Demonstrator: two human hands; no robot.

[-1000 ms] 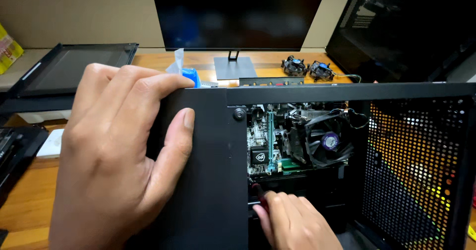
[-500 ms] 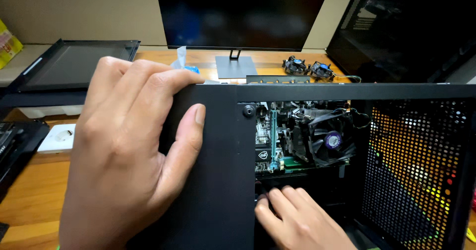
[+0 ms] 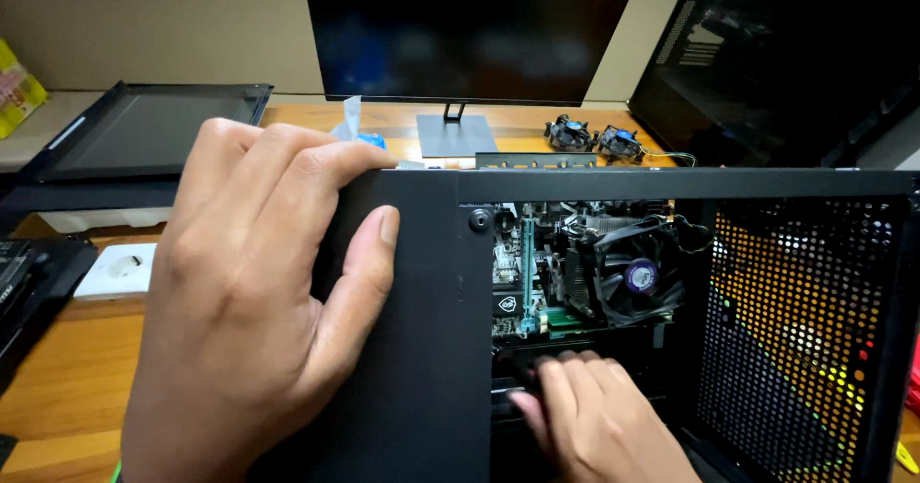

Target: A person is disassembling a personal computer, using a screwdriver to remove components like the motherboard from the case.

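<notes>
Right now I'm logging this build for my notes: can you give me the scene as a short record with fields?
Setting: wooden desk with a dark monitor at the back
Main object: black computer case, open, perforated panel at right
Inside: green motherboard, cooler fan
Left hand: gripping the case's top left corner, thumb on the panel
Right hand: reaching inside below the motherboard; what it touches is hidden
Nearby: two spare fans, white socket

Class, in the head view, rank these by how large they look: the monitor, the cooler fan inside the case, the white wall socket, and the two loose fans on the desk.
1. Monitor
2. Cooler fan
3. White wall socket

Two loose fans: lie farther from the camera, so unranked.
</notes>
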